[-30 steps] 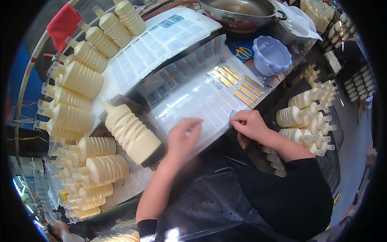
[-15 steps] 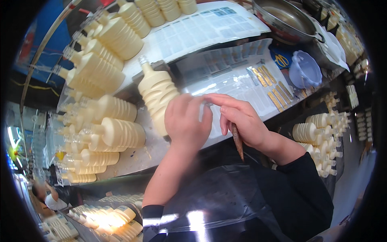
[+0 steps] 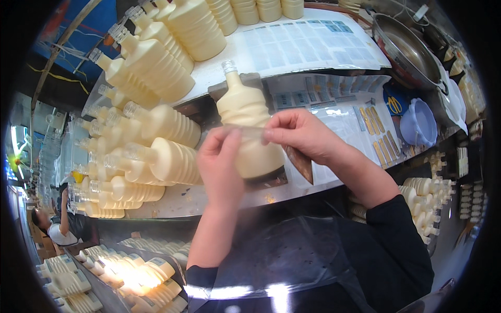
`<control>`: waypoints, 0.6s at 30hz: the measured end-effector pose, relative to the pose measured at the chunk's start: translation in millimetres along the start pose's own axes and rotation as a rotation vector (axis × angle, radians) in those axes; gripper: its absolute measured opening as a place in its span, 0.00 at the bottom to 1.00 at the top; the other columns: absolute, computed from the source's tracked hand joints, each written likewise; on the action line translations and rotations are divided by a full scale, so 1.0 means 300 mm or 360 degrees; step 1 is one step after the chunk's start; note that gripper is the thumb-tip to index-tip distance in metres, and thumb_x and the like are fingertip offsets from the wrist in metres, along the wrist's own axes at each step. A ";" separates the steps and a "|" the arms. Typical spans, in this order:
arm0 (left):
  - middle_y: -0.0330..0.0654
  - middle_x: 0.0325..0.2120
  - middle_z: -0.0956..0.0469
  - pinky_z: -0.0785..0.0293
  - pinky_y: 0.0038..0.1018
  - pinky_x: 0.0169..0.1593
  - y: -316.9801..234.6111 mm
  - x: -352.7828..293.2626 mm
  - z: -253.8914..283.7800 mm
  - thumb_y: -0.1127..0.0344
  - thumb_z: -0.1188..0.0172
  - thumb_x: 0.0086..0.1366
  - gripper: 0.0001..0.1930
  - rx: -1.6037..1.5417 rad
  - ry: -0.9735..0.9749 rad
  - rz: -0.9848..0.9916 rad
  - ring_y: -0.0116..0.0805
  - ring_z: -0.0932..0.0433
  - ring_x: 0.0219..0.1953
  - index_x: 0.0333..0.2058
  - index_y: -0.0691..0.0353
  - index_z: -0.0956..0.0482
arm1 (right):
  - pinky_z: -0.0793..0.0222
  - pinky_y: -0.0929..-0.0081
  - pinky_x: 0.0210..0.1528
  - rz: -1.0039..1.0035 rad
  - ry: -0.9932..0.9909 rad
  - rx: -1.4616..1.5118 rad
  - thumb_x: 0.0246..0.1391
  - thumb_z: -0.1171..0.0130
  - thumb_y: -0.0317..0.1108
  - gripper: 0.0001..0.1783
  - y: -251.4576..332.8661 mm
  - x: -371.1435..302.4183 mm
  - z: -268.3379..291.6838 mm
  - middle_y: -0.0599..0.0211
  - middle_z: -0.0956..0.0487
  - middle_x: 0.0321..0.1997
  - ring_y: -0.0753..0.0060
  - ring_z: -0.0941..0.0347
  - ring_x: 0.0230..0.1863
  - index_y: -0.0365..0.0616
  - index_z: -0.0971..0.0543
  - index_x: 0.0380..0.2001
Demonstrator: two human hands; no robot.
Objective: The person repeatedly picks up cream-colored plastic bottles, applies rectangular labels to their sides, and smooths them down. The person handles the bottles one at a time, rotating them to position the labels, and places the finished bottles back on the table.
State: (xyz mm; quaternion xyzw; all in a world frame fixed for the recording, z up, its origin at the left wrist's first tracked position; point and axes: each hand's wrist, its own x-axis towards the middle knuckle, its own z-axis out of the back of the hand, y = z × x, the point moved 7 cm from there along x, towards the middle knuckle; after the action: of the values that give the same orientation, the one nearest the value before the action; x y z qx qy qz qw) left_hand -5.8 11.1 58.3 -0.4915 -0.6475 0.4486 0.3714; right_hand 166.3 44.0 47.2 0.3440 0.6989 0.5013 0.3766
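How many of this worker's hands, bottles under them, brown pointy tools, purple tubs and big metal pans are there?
Left hand and right hand: 2
Bottle under them: 1
Brown pointed tool: 1
Purple tub: 1
Metal pan: 1
Total: 6

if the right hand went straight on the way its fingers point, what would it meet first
Apart from the translucent strip it pinches, most likely the left hand; a cream bottle appears to lie beneath, but depth is unclear.

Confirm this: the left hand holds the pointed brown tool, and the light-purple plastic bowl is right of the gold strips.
Not the left hand: the head view shows the right hand holding the pointed brown tool. The rest stands.
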 end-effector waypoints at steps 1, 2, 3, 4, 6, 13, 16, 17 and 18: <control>0.32 0.29 0.22 0.38 0.16 0.34 0.009 0.023 0.013 0.71 0.35 0.67 0.04 -0.0021 0.0000 0.0010 0.18 0.33 0.29 0.38 0.65 0.17 | 0.30 0.85 0.43 0.0020 -0.0001 -0.0002 0.62 0.35 0.33 0.08 0.027 0.017 0.004 0.72 0.15 0.37 0.87 0.25 0.37 0.39 0.16 0.38; 0.32 0.29 0.22 0.38 0.16 0.34 0.016 0.042 0.020 0.71 0.35 0.67 0.04 -0.0043 -0.0052 0.0031 0.18 0.33 0.29 0.38 0.65 0.17 | 0.32 0.85 0.41 0.0092 -0.0008 0.0003 0.63 0.36 0.34 0.08 0.035 0.050 0.012 0.73 0.16 0.37 0.88 0.27 0.36 0.40 0.17 0.38; 0.31 0.29 0.22 0.38 0.16 0.34 0.025 0.060 0.024 0.71 0.34 0.67 0.04 -0.0065 -0.0103 0.0052 0.18 0.33 0.29 0.37 0.64 0.17 | 0.32 0.85 0.41 0.0102 -0.0040 -0.0045 0.63 0.38 0.35 0.08 0.053 0.075 0.022 0.74 0.16 0.36 0.88 0.28 0.35 0.41 0.17 0.37; 0.31 0.28 0.23 0.38 0.16 0.33 0.032 0.080 0.028 0.70 0.34 0.67 0.04 -0.0085 -0.0152 0.0072 0.18 0.33 0.28 0.37 0.64 0.17 | 0.33 0.85 0.40 0.0115 -0.0072 -0.0091 0.64 0.39 0.35 0.09 0.072 0.098 0.032 0.74 0.17 0.36 0.88 0.29 0.35 0.41 0.18 0.37; 0.30 0.27 0.24 0.37 0.17 0.34 0.066 0.133 0.055 0.70 0.33 0.66 0.04 -0.0012 -0.0215 0.0041 0.18 0.33 0.28 0.35 0.61 0.18 | 0.33 0.84 0.38 0.0115 -0.0117 -0.0254 0.63 0.40 0.37 0.10 0.071 0.158 0.055 0.76 0.19 0.34 0.88 0.30 0.34 0.41 0.19 0.35; 0.31 0.31 0.23 0.31 0.19 0.39 0.159 0.206 0.105 0.69 0.36 0.69 0.04 0.0078 -0.0261 0.0127 0.20 0.29 0.34 0.37 0.61 0.21 | 0.30 0.81 0.38 0.0129 -0.0347 -0.0743 0.58 0.37 0.35 0.10 0.065 0.247 0.098 0.75 0.21 0.30 0.87 0.29 0.34 0.38 0.20 0.32; 0.33 0.35 0.22 0.27 0.22 0.43 0.171 0.218 0.092 0.67 0.38 0.71 0.06 -0.0153 -0.0296 0.0250 0.21 0.26 0.38 0.42 0.61 0.22 | 0.30 0.81 0.37 0.0112 -0.0388 -0.0729 0.57 0.37 0.35 0.10 0.064 0.252 0.105 0.75 0.21 0.30 0.86 0.28 0.34 0.37 0.20 0.31; 0.34 0.36 0.22 0.26 0.23 0.44 0.173 0.222 0.084 0.66 0.39 0.71 0.07 -0.0268 -0.0316 0.0288 0.22 0.25 0.40 0.44 0.61 0.22 | 0.30 0.81 0.37 0.0121 -0.0391 -0.0724 0.57 0.37 0.35 0.10 0.061 0.255 0.109 0.75 0.21 0.30 0.86 0.29 0.33 0.37 0.20 0.31; 0.34 0.37 0.21 0.25 0.23 0.45 0.169 0.224 0.074 0.66 0.38 0.71 0.08 -0.0277 -0.0292 0.0318 0.22 0.25 0.40 0.45 0.61 0.23 | 0.30 0.81 0.36 0.0129 -0.0394 -0.0718 0.57 0.37 0.35 0.10 0.059 0.257 0.112 0.75 0.21 0.29 0.86 0.29 0.33 0.37 0.20 0.31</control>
State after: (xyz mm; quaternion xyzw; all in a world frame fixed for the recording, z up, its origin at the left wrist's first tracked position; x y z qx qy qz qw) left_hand -27.2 77.2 5.9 -0.5409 -0.6630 0.4684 0.2202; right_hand 160.5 129.7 43.0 0.3379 0.5036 0.6133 0.5061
